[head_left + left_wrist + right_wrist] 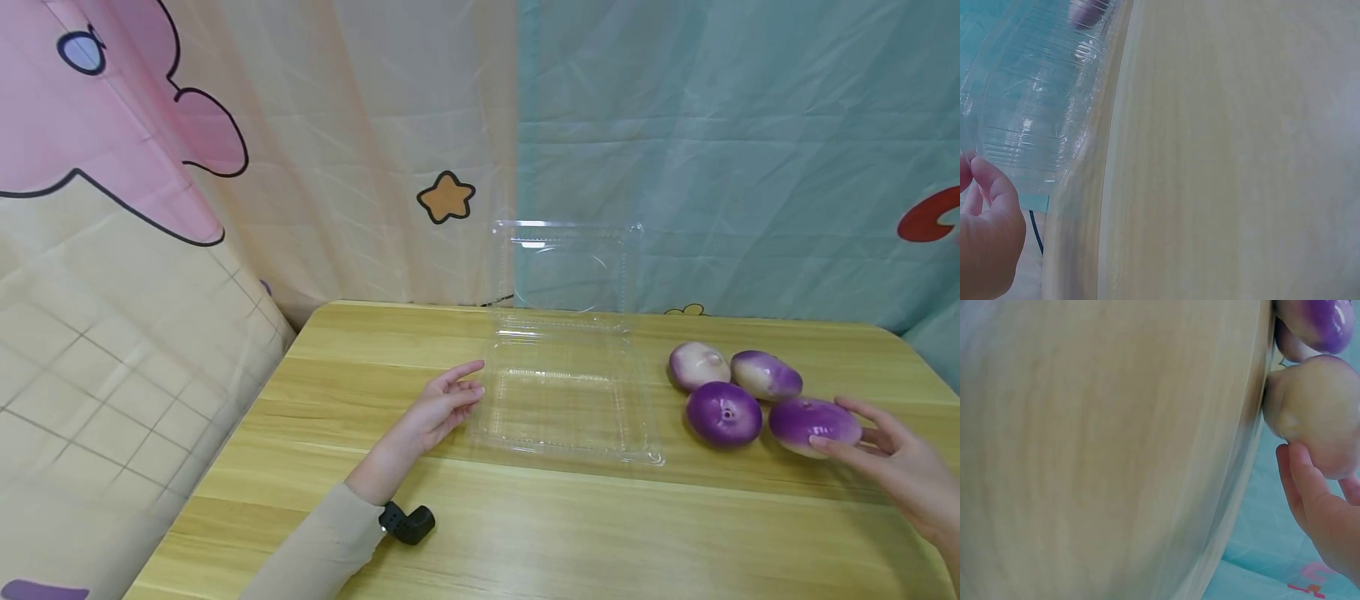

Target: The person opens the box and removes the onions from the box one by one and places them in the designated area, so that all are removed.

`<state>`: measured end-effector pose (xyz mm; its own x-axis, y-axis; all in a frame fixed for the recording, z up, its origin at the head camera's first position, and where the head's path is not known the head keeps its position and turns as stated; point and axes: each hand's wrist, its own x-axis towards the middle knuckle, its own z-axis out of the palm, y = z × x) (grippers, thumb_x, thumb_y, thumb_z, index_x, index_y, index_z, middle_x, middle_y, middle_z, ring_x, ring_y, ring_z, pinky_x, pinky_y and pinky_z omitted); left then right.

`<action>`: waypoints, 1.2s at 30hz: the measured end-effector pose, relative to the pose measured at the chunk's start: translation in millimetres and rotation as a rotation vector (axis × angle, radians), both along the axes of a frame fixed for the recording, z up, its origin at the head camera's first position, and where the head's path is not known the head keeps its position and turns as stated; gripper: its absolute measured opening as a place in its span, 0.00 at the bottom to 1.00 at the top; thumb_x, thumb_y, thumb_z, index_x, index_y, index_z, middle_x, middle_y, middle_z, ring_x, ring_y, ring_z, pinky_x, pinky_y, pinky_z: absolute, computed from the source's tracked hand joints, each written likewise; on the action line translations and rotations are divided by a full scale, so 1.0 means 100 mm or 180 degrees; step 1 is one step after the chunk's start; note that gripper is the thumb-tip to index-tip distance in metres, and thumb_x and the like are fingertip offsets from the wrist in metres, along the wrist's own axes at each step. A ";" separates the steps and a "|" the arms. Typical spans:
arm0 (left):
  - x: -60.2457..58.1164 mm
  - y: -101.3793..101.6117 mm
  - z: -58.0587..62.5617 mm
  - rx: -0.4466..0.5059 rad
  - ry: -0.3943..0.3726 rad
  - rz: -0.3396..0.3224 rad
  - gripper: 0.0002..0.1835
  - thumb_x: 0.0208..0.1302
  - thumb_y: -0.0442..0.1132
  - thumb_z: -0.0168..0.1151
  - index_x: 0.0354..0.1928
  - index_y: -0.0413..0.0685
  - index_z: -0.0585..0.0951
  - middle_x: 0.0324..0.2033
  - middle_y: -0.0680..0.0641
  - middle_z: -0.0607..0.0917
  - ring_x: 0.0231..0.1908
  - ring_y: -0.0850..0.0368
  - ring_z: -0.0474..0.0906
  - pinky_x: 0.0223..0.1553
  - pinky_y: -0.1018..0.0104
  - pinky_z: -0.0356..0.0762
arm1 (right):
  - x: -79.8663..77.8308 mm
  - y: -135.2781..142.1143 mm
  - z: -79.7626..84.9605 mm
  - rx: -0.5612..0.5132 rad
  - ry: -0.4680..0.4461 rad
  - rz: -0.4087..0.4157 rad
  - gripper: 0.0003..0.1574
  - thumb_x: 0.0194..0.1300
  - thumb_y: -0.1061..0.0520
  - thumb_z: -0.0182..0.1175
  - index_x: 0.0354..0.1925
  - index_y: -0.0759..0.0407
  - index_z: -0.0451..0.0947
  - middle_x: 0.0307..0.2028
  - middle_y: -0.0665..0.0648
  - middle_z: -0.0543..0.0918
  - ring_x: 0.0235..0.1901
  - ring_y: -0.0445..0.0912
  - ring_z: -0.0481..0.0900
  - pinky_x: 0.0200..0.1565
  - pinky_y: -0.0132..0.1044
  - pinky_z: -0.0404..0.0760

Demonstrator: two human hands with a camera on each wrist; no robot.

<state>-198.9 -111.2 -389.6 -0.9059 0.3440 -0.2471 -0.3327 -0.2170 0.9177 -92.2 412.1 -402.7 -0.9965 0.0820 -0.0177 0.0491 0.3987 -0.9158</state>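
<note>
A clear plastic clamshell box lies opened on the table, its lid raised at the back. My left hand is at the box's left side; thumb and finger pinch its rim. On the right, several glossy purple-and-white vegetables that look like onions sit close together. My right hand holds the nearest right purple onion between thumb and fingers; its pale underside shows in the right wrist view. Beside it are a dark purple onion, a whiter onion and another two-toned onion.
The wooden table has its back edge against a printed curtain. A black wrist strap sits at my left sleeve.
</note>
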 end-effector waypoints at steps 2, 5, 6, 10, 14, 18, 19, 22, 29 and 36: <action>0.00 0.00 0.00 -0.0007 0.0001 0.0000 0.29 0.64 0.24 0.51 0.67 0.38 0.61 0.34 0.51 0.73 0.31 0.63 0.71 0.34 0.77 0.72 | 0.01 -0.01 0.00 0.0088 -0.0037 0.0017 0.39 0.64 0.64 0.56 0.58 0.23 0.59 0.40 0.23 0.70 0.36 0.23 0.72 0.30 0.19 0.71; 0.00 0.00 0.00 -0.0025 0.0001 0.0005 0.29 0.64 0.24 0.51 0.67 0.38 0.61 0.34 0.51 0.73 0.31 0.63 0.71 0.34 0.76 0.72 | 0.01 -0.01 -0.01 0.0203 -0.0116 0.0036 0.39 0.65 0.62 0.56 0.60 0.22 0.56 0.40 0.21 0.68 0.36 0.21 0.69 0.30 0.20 0.70; 0.00 0.00 0.00 -0.0027 0.0001 0.0005 0.29 0.64 0.24 0.51 0.67 0.39 0.61 0.34 0.51 0.73 0.32 0.63 0.71 0.35 0.76 0.72 | 0.01 -0.01 -0.01 0.0237 -0.0138 0.0040 0.40 0.65 0.62 0.56 0.61 0.22 0.55 0.40 0.21 0.67 0.36 0.21 0.69 0.30 0.20 0.70; 0.00 0.00 0.00 -0.0027 -0.0004 0.0009 0.29 0.64 0.23 0.51 0.67 0.38 0.61 0.34 0.50 0.73 0.32 0.63 0.71 0.35 0.76 0.72 | 0.01 -0.02 -0.01 0.0327 -0.0230 0.0066 0.41 0.66 0.59 0.56 0.63 0.23 0.52 0.39 0.20 0.65 0.36 0.19 0.67 0.30 0.20 0.70; 0.00 0.00 0.00 -0.0015 -0.0006 0.0009 0.29 0.64 0.23 0.51 0.67 0.38 0.61 0.35 0.50 0.73 0.32 0.63 0.71 0.35 0.76 0.72 | 0.01 -0.03 0.00 0.0363 -0.0257 0.0094 0.39 0.66 0.59 0.56 0.60 0.21 0.53 0.38 0.21 0.65 0.36 0.19 0.67 0.30 0.20 0.70; 0.00 0.00 0.00 -0.0019 -0.0005 0.0009 0.29 0.64 0.24 0.51 0.67 0.38 0.61 0.34 0.51 0.73 0.31 0.63 0.71 0.34 0.77 0.72 | 0.00 -0.03 0.00 0.0428 -0.0281 0.0103 0.40 0.66 0.58 0.57 0.63 0.23 0.51 0.38 0.22 0.65 0.36 0.19 0.66 0.31 0.20 0.70; 0.00 0.00 0.01 -0.0017 -0.0003 0.0005 0.29 0.64 0.23 0.50 0.67 0.38 0.61 0.34 0.51 0.73 0.31 0.63 0.71 0.34 0.77 0.71 | 0.00 -0.03 0.00 0.0457 -0.0292 0.0103 0.41 0.66 0.57 0.57 0.65 0.25 0.50 0.38 0.22 0.64 0.36 0.19 0.66 0.31 0.20 0.70; 0.00 0.00 0.01 -0.0011 0.0007 -0.0011 0.29 0.64 0.23 0.50 0.68 0.38 0.60 0.33 0.51 0.73 0.31 0.63 0.71 0.34 0.77 0.71 | -0.02 -0.01 -0.01 0.0504 -0.0336 0.0114 0.44 0.66 0.56 0.56 0.71 0.34 0.45 0.37 0.23 0.63 0.36 0.18 0.65 0.31 0.20 0.70; 0.00 0.00 0.01 0.0003 -0.0001 -0.0024 0.29 0.64 0.24 0.51 0.68 0.38 0.60 0.33 0.51 0.73 0.31 0.63 0.71 0.34 0.77 0.72 | -0.06 0.03 -0.04 0.0602 -0.0393 0.0180 0.45 0.67 0.55 0.55 0.73 0.40 0.41 0.42 0.36 0.71 0.36 0.17 0.64 0.31 0.20 0.70; 0.00 0.00 0.00 0.0022 0.0013 -0.0034 0.29 0.64 0.23 0.50 0.68 0.38 0.60 0.33 0.51 0.73 0.31 0.63 0.70 0.34 0.77 0.71 | -0.07 0.01 0.00 0.0576 -0.0358 0.0224 0.39 0.67 0.56 0.55 0.62 0.22 0.49 0.40 0.37 0.69 0.36 0.20 0.66 0.31 0.21 0.70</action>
